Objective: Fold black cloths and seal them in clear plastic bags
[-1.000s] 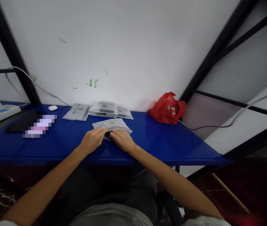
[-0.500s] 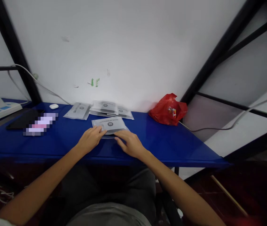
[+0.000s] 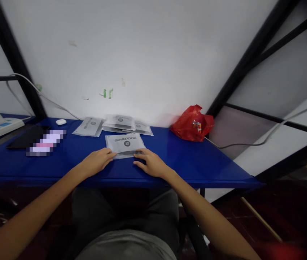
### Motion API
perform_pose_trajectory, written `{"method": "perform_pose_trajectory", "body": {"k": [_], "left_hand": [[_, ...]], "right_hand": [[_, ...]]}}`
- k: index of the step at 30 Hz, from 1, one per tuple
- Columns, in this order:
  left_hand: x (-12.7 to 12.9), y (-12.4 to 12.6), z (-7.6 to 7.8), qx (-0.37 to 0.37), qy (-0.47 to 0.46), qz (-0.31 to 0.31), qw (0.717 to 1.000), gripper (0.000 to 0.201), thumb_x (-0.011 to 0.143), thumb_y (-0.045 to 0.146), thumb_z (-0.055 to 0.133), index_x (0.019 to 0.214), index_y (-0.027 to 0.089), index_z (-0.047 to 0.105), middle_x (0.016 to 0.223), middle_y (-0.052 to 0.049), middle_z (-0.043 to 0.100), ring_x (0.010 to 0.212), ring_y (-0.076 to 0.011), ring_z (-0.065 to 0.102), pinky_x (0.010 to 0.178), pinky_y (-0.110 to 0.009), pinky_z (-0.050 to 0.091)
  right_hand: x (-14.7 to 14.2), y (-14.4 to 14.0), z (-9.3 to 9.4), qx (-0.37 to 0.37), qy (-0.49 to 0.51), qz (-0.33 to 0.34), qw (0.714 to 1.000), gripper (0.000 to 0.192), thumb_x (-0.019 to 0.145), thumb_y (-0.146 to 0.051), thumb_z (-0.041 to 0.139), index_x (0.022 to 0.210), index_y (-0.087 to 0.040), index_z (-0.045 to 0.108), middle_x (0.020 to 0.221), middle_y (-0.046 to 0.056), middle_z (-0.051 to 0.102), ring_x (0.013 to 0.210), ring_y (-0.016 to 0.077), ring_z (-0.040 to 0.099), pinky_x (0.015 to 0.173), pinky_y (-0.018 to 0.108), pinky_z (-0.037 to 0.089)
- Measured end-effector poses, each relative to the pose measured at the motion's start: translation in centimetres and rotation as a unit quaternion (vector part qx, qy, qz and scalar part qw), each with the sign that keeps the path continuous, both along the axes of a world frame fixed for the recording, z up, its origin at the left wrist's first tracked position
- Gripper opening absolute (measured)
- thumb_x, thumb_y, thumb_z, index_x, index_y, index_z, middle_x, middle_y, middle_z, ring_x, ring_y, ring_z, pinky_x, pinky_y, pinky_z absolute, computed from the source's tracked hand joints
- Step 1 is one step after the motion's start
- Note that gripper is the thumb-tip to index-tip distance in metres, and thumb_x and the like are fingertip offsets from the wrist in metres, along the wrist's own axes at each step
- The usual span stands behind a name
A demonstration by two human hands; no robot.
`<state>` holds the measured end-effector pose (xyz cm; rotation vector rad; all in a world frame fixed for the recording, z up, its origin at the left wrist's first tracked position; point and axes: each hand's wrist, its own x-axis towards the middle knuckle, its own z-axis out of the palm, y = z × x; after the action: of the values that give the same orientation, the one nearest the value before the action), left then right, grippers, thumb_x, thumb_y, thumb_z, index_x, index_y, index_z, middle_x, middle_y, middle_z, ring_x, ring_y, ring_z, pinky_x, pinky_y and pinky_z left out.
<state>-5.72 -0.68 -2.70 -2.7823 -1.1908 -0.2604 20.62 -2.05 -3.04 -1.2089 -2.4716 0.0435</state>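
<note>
Nearby, frosted pouch (image 3: 125,142), mouth dark

in the middle of the frame, a cloudy bag (image 3: 121,146) is showing "rockbros" upside down, above a round sign (image 3: 127,143). higher up, more bags (image 3: 87,127) are showing blurry words.

The near pouch (image 3: 121,141) is frosted whitish grey with dark lettering and a dark round logo; the table (image 3: 188,157) is deep blue, the right-hand bag (image 3: 187,126) bright red, the wall (image 3: 153,54) pale grey.
</note>
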Motion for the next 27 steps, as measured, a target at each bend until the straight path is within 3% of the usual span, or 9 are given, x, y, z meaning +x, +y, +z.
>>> {"method": "perform_pose_trajectory", "body": {"k": [7,13,16,22,27], "left_hand": [[0.8,0.3,-0.2,0.081,0.052,0.007,0.995,0.022,0.089,0.012,0.041,0.099,0.013,0.061,0.092,-0.007,0.063,0.086,-0.0198,0.058,0.072,-0.03,0.043],[0.8,0.4,1.0,0.146,0.052,-0.011,0.988,0.02,0.089,0.009,0.04,0.093,0.014,0.059,0.09,-0.008,0.061,0.085,-0.0197,0.055,0.071,-0.03,0.041],[0.8,0.3,1.3,0.131,0.041,-0.017,0.99,0.022,0.089,0.008,0.038,0.096,0.013,0.058,0.092,-0.008,0.06,0.086,-0.0198,0.054,0.072,-0.031,0.041],[0.2,-0.1,0.8,0.041,0.003,0.012,0.999,0.023,0.092,0.026,0.045,0.112,0.018,0.054,0.104,-0.006,0.059,0.093,-0.02,0.055,0.077,-0.03,0.044],[0.2,0.3,-0.2,0.023,0.03,0.024,0.999,0.021,0.091,0.017,0.04,0.101,0.016,0.058,0.099,-0.007,0.06,0.092,-0.0194,0.056,0.072,-0.027,0.045]], "right_hand": [[-0.6,-0.3,0.9,0.03,-0.04,-0.026,0.998,0.029,0.088,-0.036,0.052,0.103,-0.015,0.065,0.105,0.012,0.063,0.095,0.0224,0.061,0.084,0.039,0.049],[-2.8,0.9,2.1,0.125,-0.024,0.017,0.992,0.03,0.087,-0.03,0.055,0.113,-0.015,0.058,0.121,0.014,0.058,0.11,0.0242,0.054,0.092,0.039,0.044],[-3.8,1.7,2.1,0.107,-0.05,0.042,0.992,0.026,0.086,-0.031,0.056,0.108,-0.016,0.061,0.115,0.013,0.061,0.107,0.0231,0.055,0.091,0.039,0.044],[-3.9,2.2,1.7,0.075,-0.074,0.04,0.994,0.026,0.084,-0.028,0.059,0.106,-0.014,0.062,0.113,0.013,0.062,0.106,0.0238,0.056,0.091,0.038,0.043],[-3.5,2.0,1.1,0.064,-0.066,0.035,0.995,0.028,0.084,-0.029,0.059,0.108,-0.014,0.061,0.111,0.013,0.062,0.102,0.0232,0.057,0.088,0.037,0.045]]}}
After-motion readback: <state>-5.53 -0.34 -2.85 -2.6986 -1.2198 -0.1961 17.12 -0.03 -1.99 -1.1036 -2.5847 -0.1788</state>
